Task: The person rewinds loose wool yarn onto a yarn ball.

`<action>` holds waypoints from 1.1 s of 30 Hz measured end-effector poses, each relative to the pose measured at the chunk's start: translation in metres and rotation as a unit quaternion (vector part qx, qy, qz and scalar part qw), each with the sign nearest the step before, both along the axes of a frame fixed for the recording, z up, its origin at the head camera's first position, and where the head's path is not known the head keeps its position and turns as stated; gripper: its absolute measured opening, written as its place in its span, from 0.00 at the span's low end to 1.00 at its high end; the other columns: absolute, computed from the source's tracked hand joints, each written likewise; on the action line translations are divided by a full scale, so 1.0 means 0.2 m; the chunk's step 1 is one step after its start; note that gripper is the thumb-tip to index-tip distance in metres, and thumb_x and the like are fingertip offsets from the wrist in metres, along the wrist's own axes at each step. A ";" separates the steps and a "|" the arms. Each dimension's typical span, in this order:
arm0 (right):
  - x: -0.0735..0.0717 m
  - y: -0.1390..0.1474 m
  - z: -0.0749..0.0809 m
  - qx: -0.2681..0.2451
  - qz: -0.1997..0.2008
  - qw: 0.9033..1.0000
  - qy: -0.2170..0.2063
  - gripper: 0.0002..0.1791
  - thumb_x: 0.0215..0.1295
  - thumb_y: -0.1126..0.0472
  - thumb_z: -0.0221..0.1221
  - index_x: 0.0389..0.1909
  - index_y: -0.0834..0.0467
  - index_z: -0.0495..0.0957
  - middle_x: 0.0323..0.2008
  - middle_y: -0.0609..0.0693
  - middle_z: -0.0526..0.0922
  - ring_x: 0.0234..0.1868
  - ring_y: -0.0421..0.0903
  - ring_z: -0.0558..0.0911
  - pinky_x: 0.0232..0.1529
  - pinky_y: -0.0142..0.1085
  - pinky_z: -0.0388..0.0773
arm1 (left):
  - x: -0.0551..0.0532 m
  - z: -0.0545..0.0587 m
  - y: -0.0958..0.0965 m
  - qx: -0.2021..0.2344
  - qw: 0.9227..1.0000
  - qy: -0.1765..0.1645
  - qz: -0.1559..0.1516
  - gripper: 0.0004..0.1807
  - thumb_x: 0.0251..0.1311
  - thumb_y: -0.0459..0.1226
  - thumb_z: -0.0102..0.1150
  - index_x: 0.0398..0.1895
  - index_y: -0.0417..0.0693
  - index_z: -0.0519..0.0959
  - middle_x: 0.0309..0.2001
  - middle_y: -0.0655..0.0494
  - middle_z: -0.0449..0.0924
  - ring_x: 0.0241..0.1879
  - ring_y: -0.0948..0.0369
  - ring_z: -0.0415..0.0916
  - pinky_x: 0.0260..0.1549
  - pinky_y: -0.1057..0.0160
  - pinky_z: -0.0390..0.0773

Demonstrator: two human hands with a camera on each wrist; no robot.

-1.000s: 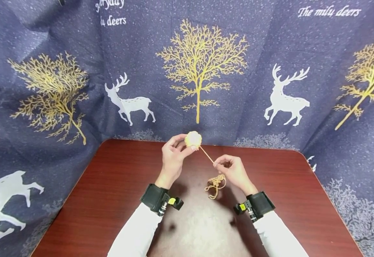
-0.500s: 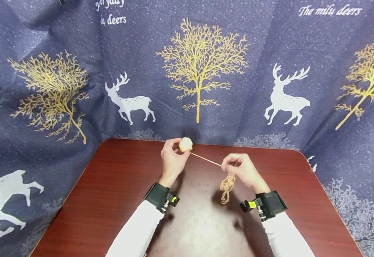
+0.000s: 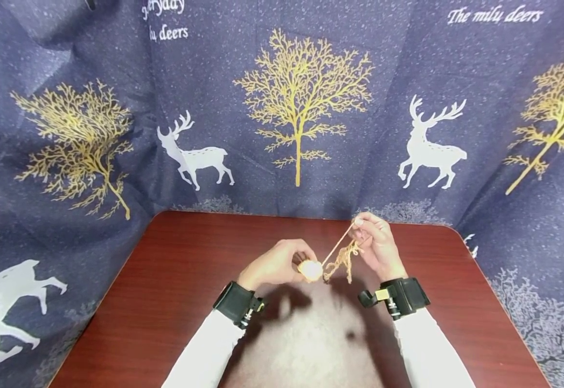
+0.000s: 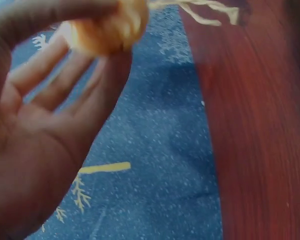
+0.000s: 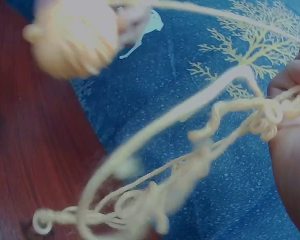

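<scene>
A small ball of pale yellow yarn (image 3: 311,270) is pinched between the thumb and fingers of my left hand (image 3: 277,264), above the middle of the table. In the left wrist view the yarn ball (image 4: 112,32) sits at the fingertips, the palm behind it bare. Up and to the right, my right hand (image 3: 377,245) pinches a taut strand that runs down to the ball. A tangled bunch of loose yarn (image 3: 343,258) hangs from the right hand's fingers. Loops of this loose yarn (image 5: 175,175), partly blurred, fill the lower right wrist view.
Beneath both hands lies a reddish-brown wooden table (image 3: 165,269) with rounded far corners. A dark blue cloth (image 3: 349,194) printed with deer and trees hangs behind it and along both sides. Black camera straps (image 3: 235,304) are on both wrists.
Going by the head views, the left hand has turned and moved right and nearer with the yarn ball. The right hand has gone up and right, and the loose yarn has risen with it.
</scene>
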State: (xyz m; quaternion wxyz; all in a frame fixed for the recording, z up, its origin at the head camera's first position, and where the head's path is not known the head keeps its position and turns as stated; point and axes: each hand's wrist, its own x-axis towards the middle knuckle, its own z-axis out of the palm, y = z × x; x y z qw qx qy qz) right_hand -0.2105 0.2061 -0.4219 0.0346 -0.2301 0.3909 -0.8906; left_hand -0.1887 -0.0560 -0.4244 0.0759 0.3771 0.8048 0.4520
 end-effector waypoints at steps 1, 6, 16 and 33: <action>0.00 0.00 0.00 -0.007 -0.005 1.000 -0.005 0.17 0.73 0.77 0.45 0.36 0.63 0.82 0.28 0.50 0.82 0.25 0.40 0.75 0.25 0.26 0.70 | 0.01 0.01 0.00 0.009 0.999 -0.019 -0.030 0.20 0.44 0.23 0.74 0.43 0.43 0.82 0.38 0.55 0.85 0.39 0.62 0.82 0.43 0.64 0.85; -0.02 -0.03 -0.03 0.004 -0.045 0.998 -0.037 0.18 0.72 0.77 0.47 0.34 0.61 0.83 0.26 0.49 0.82 0.25 0.39 0.75 0.25 0.26 0.71 | 0.05 0.07 0.03 0.100 0.981 -0.077 -0.150 0.21 0.47 0.20 0.72 0.46 0.36 0.80 0.42 0.46 0.85 0.44 0.62 0.83 0.49 0.56 0.85; 0.01 -0.11 -0.10 0.259 -0.153 0.953 -0.020 0.05 0.66 0.73 0.62 0.36 0.63 0.84 0.29 0.49 0.86 0.25 0.38 0.82 0.25 0.28 0.82 | 0.07 0.17 0.07 0.355 0.930 -0.058 -0.077 0.26 0.42 0.14 0.69 0.49 0.23 0.75 0.51 0.40 0.80 0.49 0.56 0.82 0.50 0.50 0.85; 0.32 -0.16 0.07 0.455 -0.198 0.857 0.137 0.03 0.60 0.76 0.65 0.34 0.67 0.83 0.25 0.61 0.83 0.21 0.39 0.78 0.21 0.28 0.76 | -0.06 0.09 0.04 0.515 0.802 -0.005 0.303 0.25 0.42 0.15 0.71 0.48 0.21 0.75 0.43 0.43 0.82 0.42 0.60 0.83 0.44 0.62 0.87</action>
